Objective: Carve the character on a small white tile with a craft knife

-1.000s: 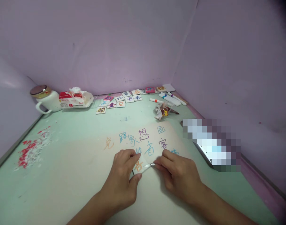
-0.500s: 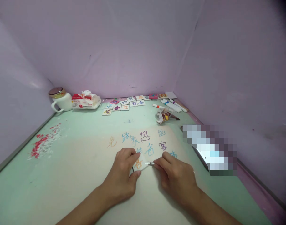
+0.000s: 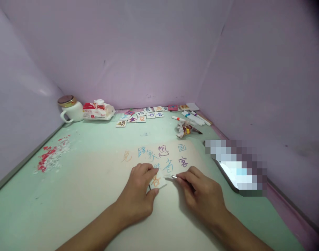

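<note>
We see the slim bladed tool (image 3: 172, 176) in our right hand (image 3: 202, 190), low in the middle of the view above the pale part of the tabletop (image 3: 91, 139); its long axis lies nearly crosswise, the blade pointing left toward the white tile (image 3: 160, 182) and the handle running back to the right, under our fingers; the right grip is closed, thumb and forefinger pinching the handle close behind the blade; the tip stands at the tile's right side, though we cannot tell whether it touches; our left hand (image 3: 138, 190) has its grip pinched around the tile, a fingertip at the far edge and the thumb at the near one; the tile is roughly square, so we read no clear long axis in it, but the top of its orange character faces away from us; just beyond our hands are handwritten characters (image 3: 162, 150) in orange, blue and purple; farther back we have rows of lettered tiles (image 3: 150, 115), with the markers (image 3: 193, 118) and a crumpled wrapper (image 3: 184, 129) to their right; a phone (image 3: 227, 170), partly masked by blurred squares, lies slantwise to the right of our right hand; at the far left stand a lidded white mug (image 3: 75, 113) and, just beside it, a pack of wipes (image 3: 98, 112); red and white shavings (image 3: 51, 155) are scattered nearer us on that side.
</note>
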Available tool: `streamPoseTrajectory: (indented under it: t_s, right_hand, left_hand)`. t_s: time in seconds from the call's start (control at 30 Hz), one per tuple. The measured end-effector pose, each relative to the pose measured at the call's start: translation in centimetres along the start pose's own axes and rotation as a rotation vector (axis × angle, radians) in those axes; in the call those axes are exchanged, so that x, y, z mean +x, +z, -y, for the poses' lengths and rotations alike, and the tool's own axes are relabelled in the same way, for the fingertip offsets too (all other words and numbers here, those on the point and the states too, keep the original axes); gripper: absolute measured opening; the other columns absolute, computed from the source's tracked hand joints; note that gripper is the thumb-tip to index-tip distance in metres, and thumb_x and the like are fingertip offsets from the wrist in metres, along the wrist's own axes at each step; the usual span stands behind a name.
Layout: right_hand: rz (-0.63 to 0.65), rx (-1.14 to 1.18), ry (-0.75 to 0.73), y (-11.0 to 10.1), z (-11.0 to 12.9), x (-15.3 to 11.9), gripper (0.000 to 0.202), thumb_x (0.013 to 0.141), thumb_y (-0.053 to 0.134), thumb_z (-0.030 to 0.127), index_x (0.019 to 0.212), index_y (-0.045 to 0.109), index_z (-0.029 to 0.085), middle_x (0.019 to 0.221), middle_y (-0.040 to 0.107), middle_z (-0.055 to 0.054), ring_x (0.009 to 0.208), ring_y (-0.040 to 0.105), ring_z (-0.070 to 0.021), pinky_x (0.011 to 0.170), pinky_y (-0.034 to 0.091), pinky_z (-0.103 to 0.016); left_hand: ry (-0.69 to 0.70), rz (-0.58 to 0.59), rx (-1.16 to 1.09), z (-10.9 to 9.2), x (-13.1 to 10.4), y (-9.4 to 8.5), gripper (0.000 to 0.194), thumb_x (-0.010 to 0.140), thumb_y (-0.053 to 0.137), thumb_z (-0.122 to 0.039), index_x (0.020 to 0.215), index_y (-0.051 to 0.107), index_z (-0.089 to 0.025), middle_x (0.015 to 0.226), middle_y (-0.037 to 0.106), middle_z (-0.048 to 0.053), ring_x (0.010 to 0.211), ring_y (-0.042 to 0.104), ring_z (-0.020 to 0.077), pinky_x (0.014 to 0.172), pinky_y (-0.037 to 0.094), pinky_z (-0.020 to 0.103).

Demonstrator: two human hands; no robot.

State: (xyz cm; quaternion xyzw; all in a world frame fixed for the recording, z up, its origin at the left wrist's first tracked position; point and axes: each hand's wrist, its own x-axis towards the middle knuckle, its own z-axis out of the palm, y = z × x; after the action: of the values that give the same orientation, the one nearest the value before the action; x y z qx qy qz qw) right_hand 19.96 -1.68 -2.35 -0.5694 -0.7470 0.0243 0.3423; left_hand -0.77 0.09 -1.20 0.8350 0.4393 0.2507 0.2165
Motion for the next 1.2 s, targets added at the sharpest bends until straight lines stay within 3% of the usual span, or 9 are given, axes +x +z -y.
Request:
streamPoseTrajectory:
  t_s: [0.23, 0.57, 0.7, 0.93, 1.2]
  right_hand:
    - [0.045, -0.061, -0.085, -0.3, 0.2, 0.0, 0.021, 0.085, 0.050, 0.021, 0.077, 0.070, 0.020, 0.062, 0.058, -0.001, 0.051, 0.055, -0.0137, 0.048, 0.031, -0.025]
    - [0.038, -0.169, -0.048, 0.6, 0.0, 0.8, 0.024, 0.087, 0.047, 0.024, 0.076, 0.068, 0.021, 0.065, 0.060, -0.001, 0.052, 0.056, -0.0159, 0.044, 0.028, -0.026]
    - [0.005, -0.050, 0.038, 0.3, -0.4, 0.7, 0.019, 0.087, 0.049, 0.025, 0.081, 0.067, 0.021, 0.069, 0.062, -0.001, 0.055, 0.057, -0.0148, 0.048, 0.034, -0.024]
    - [0.124, 0.078, -0.055, -0.8, -0.8, -0.1, 0.014, 0.085, 0.053, 0.024, 0.081, 0.067, 0.022, 0.065, 0.058, 0.001, 0.052, 0.052, -0.0126, 0.048, 0.036, -0.024]
    - [0.150, 0.037, -0.083, -0.8, -0.3, 0.7, 0.016, 0.085, 0.054, 0.018, 0.081, 0.069, 0.021, 0.065, 0.059, -0.003, 0.073, 0.053, -0.0200, 0.056, 0.038, -0.028]
  left_hand:
    - [0.012, 0.001, -0.014, -0.1, 0.3, 0.0, 0.042, 0.074, 0.051, -0.010, 0.115, 0.054, -0.009, 0.112, 0.052, 0.016, 0.104, 0.047, 0.0290, 0.090, 0.043, 0.053]
    - [-0.005, 0.009, -0.010, -0.5, 0.5, -0.3, 0.042, 0.071, 0.053, -0.008, 0.113, 0.057, -0.010, 0.109, 0.054, 0.014, 0.101, 0.050, 0.0278, 0.089, 0.045, 0.049]
    - [0.005, -0.003, -0.007, -0.4, 0.2, -0.2, 0.043, 0.072, 0.052, -0.008, 0.114, 0.055, -0.010, 0.113, 0.053, 0.016, 0.105, 0.049, 0.0292, 0.090, 0.044, 0.051]
    - [0.031, -0.017, -0.032, -0.2, 0.2, -0.1, 0.046, 0.072, 0.052, -0.009, 0.118, 0.051, -0.013, 0.115, 0.053, 0.015, 0.107, 0.049, 0.0283, 0.091, 0.043, 0.051]
    - [0.048, -0.046, -0.058, -0.3, 0.4, 0.0, 0.044, 0.071, 0.052, -0.008, 0.114, 0.052, -0.016, 0.110, 0.057, 0.013, 0.103, 0.051, 0.0286, 0.088, 0.044, 0.052]
